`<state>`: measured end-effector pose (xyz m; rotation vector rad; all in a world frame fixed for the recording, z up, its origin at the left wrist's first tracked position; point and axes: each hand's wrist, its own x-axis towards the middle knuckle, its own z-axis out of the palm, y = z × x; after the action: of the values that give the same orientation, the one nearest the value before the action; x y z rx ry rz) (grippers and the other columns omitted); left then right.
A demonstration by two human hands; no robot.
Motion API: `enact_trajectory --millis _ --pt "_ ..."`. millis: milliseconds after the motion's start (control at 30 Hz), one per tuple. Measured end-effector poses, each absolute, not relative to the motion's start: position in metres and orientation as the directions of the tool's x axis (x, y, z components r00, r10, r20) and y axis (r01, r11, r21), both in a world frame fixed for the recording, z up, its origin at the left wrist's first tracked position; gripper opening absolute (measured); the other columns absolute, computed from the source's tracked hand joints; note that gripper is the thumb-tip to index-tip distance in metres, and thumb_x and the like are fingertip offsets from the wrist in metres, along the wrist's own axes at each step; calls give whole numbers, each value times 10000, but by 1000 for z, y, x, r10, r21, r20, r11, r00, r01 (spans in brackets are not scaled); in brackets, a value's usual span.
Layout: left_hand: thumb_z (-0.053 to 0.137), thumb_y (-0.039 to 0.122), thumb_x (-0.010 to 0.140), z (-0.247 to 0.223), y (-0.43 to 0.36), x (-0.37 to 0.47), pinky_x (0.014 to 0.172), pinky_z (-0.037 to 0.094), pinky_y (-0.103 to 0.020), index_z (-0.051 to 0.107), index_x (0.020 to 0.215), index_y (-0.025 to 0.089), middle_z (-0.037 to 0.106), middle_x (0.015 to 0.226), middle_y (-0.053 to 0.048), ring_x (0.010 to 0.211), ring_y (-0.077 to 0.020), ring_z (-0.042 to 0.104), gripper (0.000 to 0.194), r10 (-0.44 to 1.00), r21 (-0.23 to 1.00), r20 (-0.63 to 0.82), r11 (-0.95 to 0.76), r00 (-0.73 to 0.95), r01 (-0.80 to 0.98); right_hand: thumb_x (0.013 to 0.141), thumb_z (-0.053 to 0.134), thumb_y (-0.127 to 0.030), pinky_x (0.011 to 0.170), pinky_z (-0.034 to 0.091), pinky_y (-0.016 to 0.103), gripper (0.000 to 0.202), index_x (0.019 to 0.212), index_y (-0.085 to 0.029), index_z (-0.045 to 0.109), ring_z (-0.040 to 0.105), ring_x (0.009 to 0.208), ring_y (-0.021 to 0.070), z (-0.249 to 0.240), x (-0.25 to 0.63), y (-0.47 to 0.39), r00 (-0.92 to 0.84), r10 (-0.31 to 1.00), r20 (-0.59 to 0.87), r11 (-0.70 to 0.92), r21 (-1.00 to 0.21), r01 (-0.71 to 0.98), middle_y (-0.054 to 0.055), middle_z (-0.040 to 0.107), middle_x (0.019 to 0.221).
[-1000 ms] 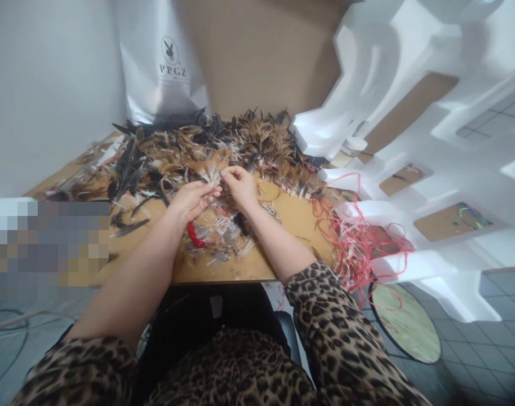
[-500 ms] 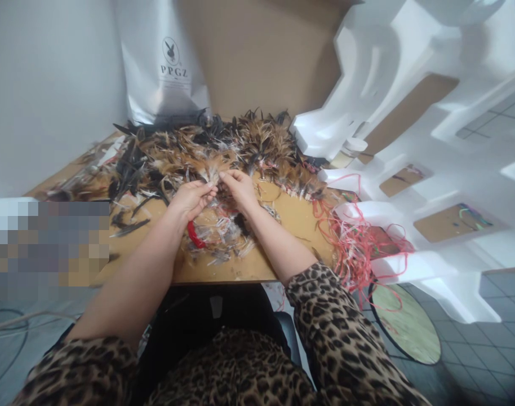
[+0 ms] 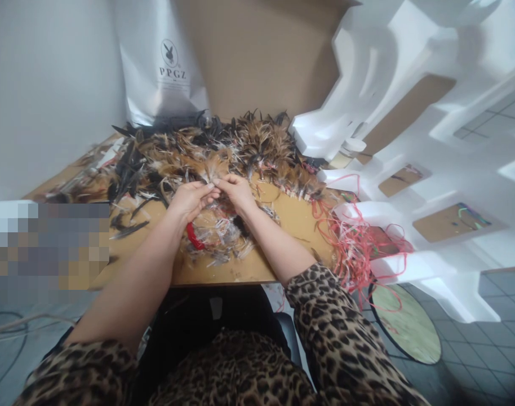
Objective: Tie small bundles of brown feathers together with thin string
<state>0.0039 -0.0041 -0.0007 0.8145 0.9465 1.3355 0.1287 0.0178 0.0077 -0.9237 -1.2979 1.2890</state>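
Between my two hands, over the table's middle, a small bunch of brown feathers (image 3: 214,167) fans upward, pale at its base. My left hand (image 3: 193,198) pinches that base with thumb and fingertips. Right beside it, the fingertips of my right hand (image 3: 235,190) are closed on the same base, and the hands touch. Behind them lies a heap of loose brown and black feathers (image 3: 164,141). Below my hands are pale feather scraps (image 3: 223,237) and a red bundle of thread or cord (image 3: 195,235).
Bundled brown feathers (image 3: 300,177) lie in a row on the wooden table (image 3: 297,217). A tangle of red string (image 3: 354,254) hangs at its right edge beside white foam packing pieces (image 3: 435,265). A silver bag (image 3: 156,73) stands behind. A round green-topped thing (image 3: 405,324) is low on the right.
My right hand has shifted slightly down and left, its fingertips now meeting those of my left hand at the feather base. The feather bunch stays held.
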Motion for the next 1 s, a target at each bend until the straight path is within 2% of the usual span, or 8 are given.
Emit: enact_trajectory --millis 133,233,400,533,600,833,1000 --pt "650 139 685 1 -5 5 439 431 -140 619 613 73 635 566 -72 441 -63 555 102 996 963 -62 45 -56 -264 579 697 -361 561 362 188 267 596 -144 541 426 519 44 6 129 21 -169 970 177 157 -980 -126 -62 519 550" --pt "666 181 670 2 -4 4 419 421 -151 620 604 76 636 566 -73 423 -67 542 133 996 983 16 -33 -92 -182 596 680 -385 563 362 190 272 631 -138 572 435 534 50 8 136 28 -167 965 204 193 -978 -78 -49 541 571" --pt "677 218 665 4 0 -2 411 405 -132 642 701 93 664 646 -63 454 -54 548 135 974 937 95 -157 -205 -312 621 650 -367 554 364 196 247 672 -127 614 436 535 60 16 167 43 -78 967 240 249 -961 120 -28 566 584" --pt "678 215 672 7 0 -5 403 391 -124 632 709 93 659 640 -56 449 -46 537 135 969 912 53 -145 -242 -383 610 640 -269 574 377 207 162 644 -110 635 463 543 69 16 190 50 -241 956 165 253 -879 404 -13 581 581" --pt "677 203 677 8 0 -5 403 385 -121 628 710 90 659 646 -59 453 -44 538 127 964 904 43 -149 -261 -401 622 619 -241 589 383 209 138 646 -108 645 487 562 76 12 192 52 -321 935 151 299 -821 486 -5 597 597" --pt "661 199 700 7 5 -12 404 370 -113 625 733 104 656 656 -40 474 -37 539 106 930 861 38 -216 -365 -460 671 561 -247 616 389 206 162 714 -136 672 548 643 104 -3 171 57 -343 894 289 441 -704 556 4 644 677" --pt "639 177 714 8 6 -13 400 363 -115 622 714 107 651 646 -32 465 -33 528 72 916 843 24 -234 -401 -483 696 539 -284 614 378 213 189 715 -156 676 543 637 111 12 154 54 -346 900 263 434 -608 665 6 637 669"
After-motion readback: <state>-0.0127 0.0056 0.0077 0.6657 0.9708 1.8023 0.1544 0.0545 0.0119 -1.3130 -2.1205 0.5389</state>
